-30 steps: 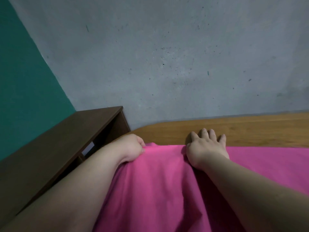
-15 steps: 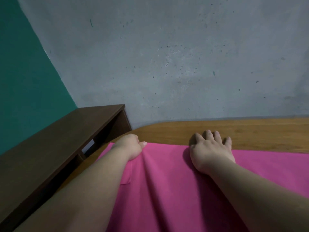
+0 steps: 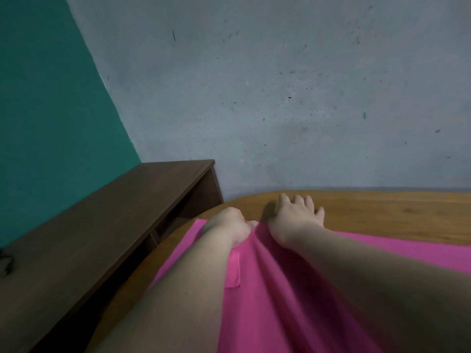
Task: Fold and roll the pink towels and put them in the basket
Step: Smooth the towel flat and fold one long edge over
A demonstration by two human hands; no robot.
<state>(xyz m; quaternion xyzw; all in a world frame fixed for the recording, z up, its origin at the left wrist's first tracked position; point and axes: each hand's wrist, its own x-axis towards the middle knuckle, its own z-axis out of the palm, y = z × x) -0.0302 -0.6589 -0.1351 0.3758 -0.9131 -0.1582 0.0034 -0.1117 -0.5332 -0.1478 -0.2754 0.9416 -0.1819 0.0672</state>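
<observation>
Head view. Grey, speckled wall [image 3: 280, 98] is seen behind the work surface, and a teal wall [image 3: 51, 110] meets it at the left. A dark brown shelf unit [image 3: 114, 212] is set along the teal wall, just beside a wooden table [image 3: 382, 212] with a rounded corner.

Pink towel [image 3: 267, 314] is spread on the table from the near edge of the frame toward the far side; bare wood is left beyond its far edge. The cloth is plain, bright pink and thin-looking, and it is drawn into long lengthwise creases between the two forearms. A small rectangular tab [image 3: 233, 271] of the same pink is noted on it beside the left forearm.

Left hand [image 3: 229, 225] is closed in a fist, with the towel's far edge bunched in its grip. Right hand [image 3: 295, 217] is laid flat with fingers spread, the heel on the towel's edge and the fingertips on bare wood.
</observation>
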